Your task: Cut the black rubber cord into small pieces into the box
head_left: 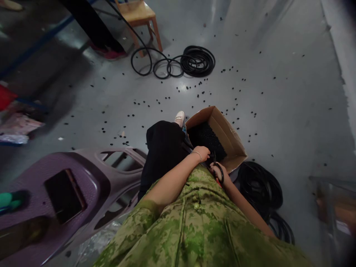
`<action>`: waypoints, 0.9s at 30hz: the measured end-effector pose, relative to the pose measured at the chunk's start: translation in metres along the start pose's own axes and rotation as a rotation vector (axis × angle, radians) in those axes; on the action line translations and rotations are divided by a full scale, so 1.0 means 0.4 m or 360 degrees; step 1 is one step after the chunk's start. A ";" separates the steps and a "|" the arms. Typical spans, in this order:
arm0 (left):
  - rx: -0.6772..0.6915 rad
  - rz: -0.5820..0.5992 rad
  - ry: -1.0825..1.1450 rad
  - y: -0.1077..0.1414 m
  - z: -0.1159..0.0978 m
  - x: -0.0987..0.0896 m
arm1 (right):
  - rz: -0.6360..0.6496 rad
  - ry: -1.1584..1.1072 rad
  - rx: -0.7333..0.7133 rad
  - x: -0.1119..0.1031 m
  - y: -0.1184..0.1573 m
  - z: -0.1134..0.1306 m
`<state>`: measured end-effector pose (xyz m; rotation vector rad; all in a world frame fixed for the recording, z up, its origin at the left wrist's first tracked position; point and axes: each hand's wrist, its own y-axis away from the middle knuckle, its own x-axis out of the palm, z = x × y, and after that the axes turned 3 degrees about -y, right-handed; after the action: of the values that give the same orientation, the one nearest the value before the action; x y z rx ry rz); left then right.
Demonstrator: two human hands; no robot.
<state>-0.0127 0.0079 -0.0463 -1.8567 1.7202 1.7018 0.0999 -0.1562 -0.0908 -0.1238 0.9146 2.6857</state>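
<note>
With your right hand (218, 171) closed on black loop-handled scissors (222, 175), angle them clear of your curled left hand (202, 152) (grasp indiscernible) near ten o'clock.

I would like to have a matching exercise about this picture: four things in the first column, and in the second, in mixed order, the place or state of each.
Column one
1. black-handled scissors
2. open brown cardboard box
3. purple plastic seat
4. light-coloured wooden chair

Column two
A. bears a flat, dark rectangular object
B. near the top edge of the picture
C. holds many small black pieces
D. in the person's right hand

Right pairs: 1-D, 2-C, 3-A, 4-B.
</note>
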 end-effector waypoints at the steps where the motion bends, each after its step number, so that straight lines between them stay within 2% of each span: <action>1: -0.0021 0.0005 0.0007 -0.001 0.001 -0.001 | -0.0011 0.0035 -0.0050 0.003 0.000 0.001; 8: -0.0196 0.0023 0.0013 -0.002 0.002 -0.005 | -0.0130 0.0326 -0.0280 0.021 -0.012 0.003; 16: -0.0388 -0.0032 0.0015 0.018 -0.001 -0.024 | -0.0185 0.0376 -0.0294 0.019 -0.015 -0.017; 22: -0.0418 -0.0020 -0.0002 0.021 -0.004 -0.027 | -0.0268 0.0483 -0.0255 0.026 -0.031 -0.028; 27: -0.0436 -0.0004 -0.0002 0.019 -0.005 -0.030 | -0.0254 0.0536 -0.0296 0.033 -0.038 -0.029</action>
<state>-0.0139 0.0115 -0.0324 -1.9586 1.5486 2.0248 0.0919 -0.1487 -0.1111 -0.6769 0.7039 2.6371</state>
